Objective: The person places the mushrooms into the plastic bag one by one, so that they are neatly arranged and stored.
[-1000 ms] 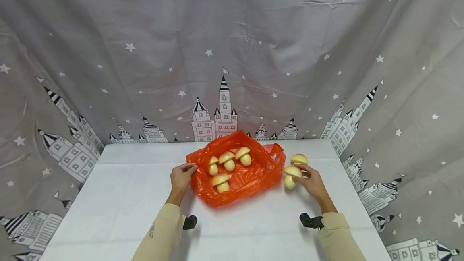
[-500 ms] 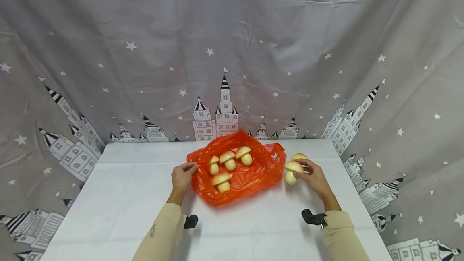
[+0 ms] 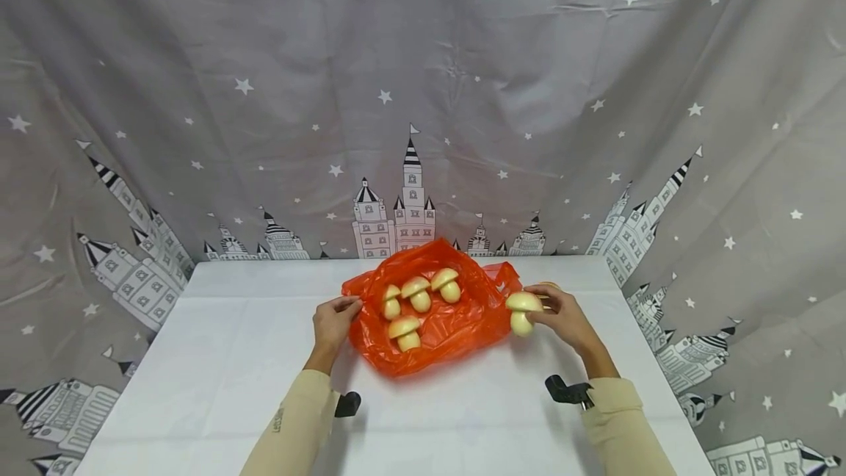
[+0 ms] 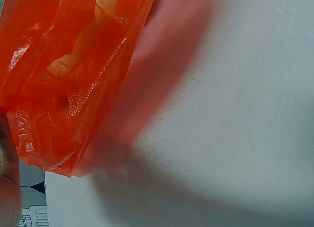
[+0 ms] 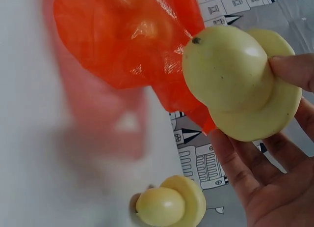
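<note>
Pinched at its 9 o'clock edge by the left hand, an orange plastic bag is spread on the white tabletop. Four toy mushrooms are cradled inside. At the bag's 3 o'clock edge, another mushroom is gripped by the right hand.

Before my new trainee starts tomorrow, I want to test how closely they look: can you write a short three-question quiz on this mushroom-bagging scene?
1. How many mushrooms lie in the orange bag?
2. True or false: the left hand holds a mushroom.
3. The mushroom in the right hand is: A) inside the bag, B) lifted at the bag's right edge, C) lying on the table.

Key:
1. Four.
2. False; it pinches the bag's left edge.
3. B. Another mushroom lies on the table behind it.
</note>
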A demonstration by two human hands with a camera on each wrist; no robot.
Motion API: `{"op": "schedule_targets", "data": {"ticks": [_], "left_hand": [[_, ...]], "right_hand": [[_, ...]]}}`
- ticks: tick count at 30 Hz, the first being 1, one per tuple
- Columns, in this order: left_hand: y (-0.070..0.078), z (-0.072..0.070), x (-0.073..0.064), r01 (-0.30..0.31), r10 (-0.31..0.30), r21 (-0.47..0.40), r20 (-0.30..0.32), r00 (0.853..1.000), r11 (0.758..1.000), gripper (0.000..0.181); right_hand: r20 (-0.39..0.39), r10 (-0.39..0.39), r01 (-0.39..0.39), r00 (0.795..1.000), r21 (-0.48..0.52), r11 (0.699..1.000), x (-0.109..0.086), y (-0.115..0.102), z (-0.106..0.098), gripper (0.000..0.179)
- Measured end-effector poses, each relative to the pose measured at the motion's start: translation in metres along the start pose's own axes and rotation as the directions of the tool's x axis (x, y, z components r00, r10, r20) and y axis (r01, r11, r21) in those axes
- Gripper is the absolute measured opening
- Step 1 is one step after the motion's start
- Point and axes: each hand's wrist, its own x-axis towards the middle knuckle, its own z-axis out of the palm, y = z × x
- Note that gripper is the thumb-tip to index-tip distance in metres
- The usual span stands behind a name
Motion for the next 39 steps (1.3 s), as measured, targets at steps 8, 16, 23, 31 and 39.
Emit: {"op": "schedule_targets", "data": {"ticks": [8,16,23,31,39], "left_hand": [[0.0,0.001,0.001,-0.016,0.016,0.011,-0.006,1.0,1.0,0.029],[0.001,-0.003,0.001,0.001,-0.001,0.015,0.003,1.0,1.0,0.029],[0.001,-0.001,0.004,-0.003,0.003,-0.001,0.004,1.0,1.0,0.029],[0.003,0.0,0.006,0.009,-0.009,0.002,0.006,1.0,1.0,0.03],[0.004,0.002,0.005,0.019,-0.019,-0.012,0.009,1.0,1.0,0.03]], "right_hand": [[0.067,-0.057,0.055,0.996,0.031,0.998,0.008,-0.008,0.006,0.045],[0.111,-0.041,0.036,0.993,0.046,0.998,0.019,-0.023,0.014,0.046],[0.128,-0.049,0.046,0.991,0.022,0.999,0.029,-0.028,0.019,0.045],[0.173,-0.049,0.056,0.984,-0.035,0.998,0.042,-0.035,0.027,0.049],[0.18,-0.076,0.083,0.981,-0.031,0.996,0.052,-0.037,0.043,0.047]]}}
